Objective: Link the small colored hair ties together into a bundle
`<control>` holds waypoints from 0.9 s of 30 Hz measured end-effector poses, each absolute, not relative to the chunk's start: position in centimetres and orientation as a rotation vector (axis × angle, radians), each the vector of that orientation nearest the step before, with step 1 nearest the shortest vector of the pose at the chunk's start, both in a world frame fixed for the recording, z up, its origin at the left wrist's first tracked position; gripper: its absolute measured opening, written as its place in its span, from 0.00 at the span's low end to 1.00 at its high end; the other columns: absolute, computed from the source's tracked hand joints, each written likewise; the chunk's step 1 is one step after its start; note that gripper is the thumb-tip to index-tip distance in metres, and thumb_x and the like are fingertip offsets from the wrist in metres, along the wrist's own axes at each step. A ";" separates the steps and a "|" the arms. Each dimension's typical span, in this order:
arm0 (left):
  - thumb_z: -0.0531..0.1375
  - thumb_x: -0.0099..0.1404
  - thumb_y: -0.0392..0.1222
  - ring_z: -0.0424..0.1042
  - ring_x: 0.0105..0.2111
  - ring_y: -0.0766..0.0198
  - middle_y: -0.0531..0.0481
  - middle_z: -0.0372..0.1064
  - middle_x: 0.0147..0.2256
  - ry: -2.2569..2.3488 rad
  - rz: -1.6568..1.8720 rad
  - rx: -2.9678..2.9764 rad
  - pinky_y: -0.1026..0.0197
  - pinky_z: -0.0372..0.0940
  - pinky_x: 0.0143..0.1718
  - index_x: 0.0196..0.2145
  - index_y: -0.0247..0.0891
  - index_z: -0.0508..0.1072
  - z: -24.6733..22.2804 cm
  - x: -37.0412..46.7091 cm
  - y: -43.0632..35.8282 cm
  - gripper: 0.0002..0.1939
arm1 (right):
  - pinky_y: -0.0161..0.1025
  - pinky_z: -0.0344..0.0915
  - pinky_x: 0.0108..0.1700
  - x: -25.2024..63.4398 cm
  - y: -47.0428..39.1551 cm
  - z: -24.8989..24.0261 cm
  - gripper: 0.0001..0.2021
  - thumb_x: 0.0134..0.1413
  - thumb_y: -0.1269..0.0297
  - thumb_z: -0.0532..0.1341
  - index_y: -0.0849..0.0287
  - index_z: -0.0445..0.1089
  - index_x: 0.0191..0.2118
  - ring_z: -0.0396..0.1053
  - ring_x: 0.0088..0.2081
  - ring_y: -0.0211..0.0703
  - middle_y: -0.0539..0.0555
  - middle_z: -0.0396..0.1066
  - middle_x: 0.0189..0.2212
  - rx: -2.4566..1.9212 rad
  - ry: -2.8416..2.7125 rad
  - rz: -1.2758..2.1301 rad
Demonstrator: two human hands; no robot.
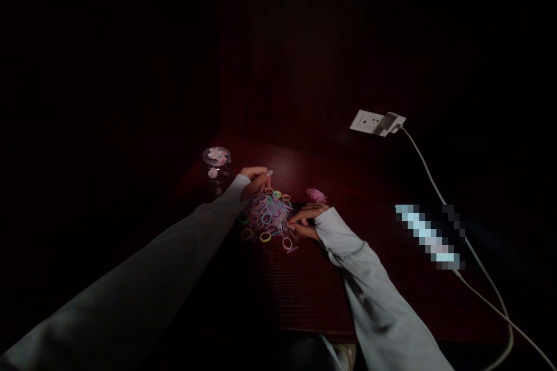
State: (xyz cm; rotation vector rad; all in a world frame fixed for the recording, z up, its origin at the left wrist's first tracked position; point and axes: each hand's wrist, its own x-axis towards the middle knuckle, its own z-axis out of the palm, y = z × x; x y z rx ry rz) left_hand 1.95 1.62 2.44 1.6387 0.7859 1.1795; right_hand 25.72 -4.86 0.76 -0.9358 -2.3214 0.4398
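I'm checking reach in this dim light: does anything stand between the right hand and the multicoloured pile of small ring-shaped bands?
Nothing visible does: the bare right hand reaches the right edge of the multicoloured pile of small ring-shaped bands. The pink bundle lies beyond the hand.

A jar (217,165) stands near the far left corner of the tabletop (304,290), a pile of bands (267,211) lies to its front right, a small bundle (317,195) right of the pile, a blurred object (429,235) farther right, and a wall socket (368,122) beyond the far edge.
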 end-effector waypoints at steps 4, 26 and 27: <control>0.55 0.70 0.49 0.55 0.19 0.71 0.55 0.61 0.19 0.777 1.190 1.923 0.65 0.51 0.24 0.23 0.37 0.69 1.8 2.0 1.2 0.20 | 0.38 0.63 0.31 25.8 -4.3 -0.3 0.16 0.61 0.49 0.65 0.56 0.82 0.33 0.62 0.21 0.38 0.46 0.63 0.16 -1.008 -2.199 0.446; 0.51 0.76 0.42 0.67 0.35 0.62 0.53 0.73 0.31 0.471 0.943 3.092 0.56 0.55 0.39 0.37 0.41 0.73 1.8 2.4 0.4 0.12 | 0.32 0.56 0.31 24.4 -6.1 2.9 0.17 0.59 0.49 0.66 0.59 0.81 0.36 0.58 0.23 0.33 0.44 0.61 0.18 -1.206 -2.116 0.604; 0.51 0.76 0.42 0.67 0.35 0.62 0.53 0.73 0.31 0.460 0.947 3.101 0.56 0.55 0.39 0.36 0.40 0.72 1.8 2.3 0.4 0.13 | 0.32 0.56 0.30 24.5 -6.1 2.9 0.17 0.59 0.48 0.66 0.59 0.81 0.36 0.57 0.23 0.33 0.44 0.61 0.18 -1.211 -2.114 0.610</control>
